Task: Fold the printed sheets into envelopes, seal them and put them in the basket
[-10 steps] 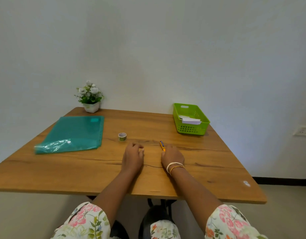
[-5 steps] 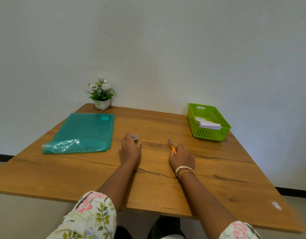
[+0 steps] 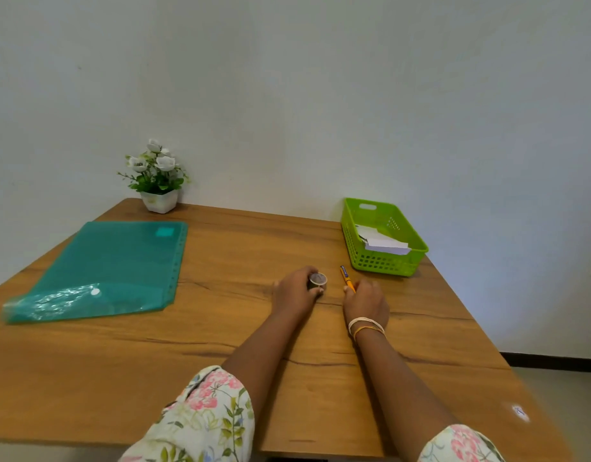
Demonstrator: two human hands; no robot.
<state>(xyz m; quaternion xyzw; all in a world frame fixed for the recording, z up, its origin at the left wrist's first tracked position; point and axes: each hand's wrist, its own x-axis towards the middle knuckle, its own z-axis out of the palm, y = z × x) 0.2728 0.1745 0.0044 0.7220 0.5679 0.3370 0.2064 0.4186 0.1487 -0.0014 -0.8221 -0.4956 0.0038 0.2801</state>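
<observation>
A green plastic basket (image 3: 354,241) stands at the table's far right with several folded white envelopes (image 3: 386,244) inside. A teal plastic folder (image 3: 104,268) lies flat on the left of the table; any sheets in it are hidden. My left hand (image 3: 296,290) grips a small roll of tape (image 3: 317,280) between thumb and fingers at the table's middle. My right hand (image 3: 366,300) lies just right of it, its fingers curled on the near end of an orange pen (image 3: 347,278) that lies on the wood.
A small white pot of artificial flowers (image 3: 157,181) stands at the far left corner against the wall. The wooden table (image 3: 154,361) has bare wood in front of my arms. A white mark (image 3: 520,411) sits near the front right edge.
My left hand reached forward to the tape roll and closed round it. My right hand stayed by the pen. The view turned left and closer.
</observation>
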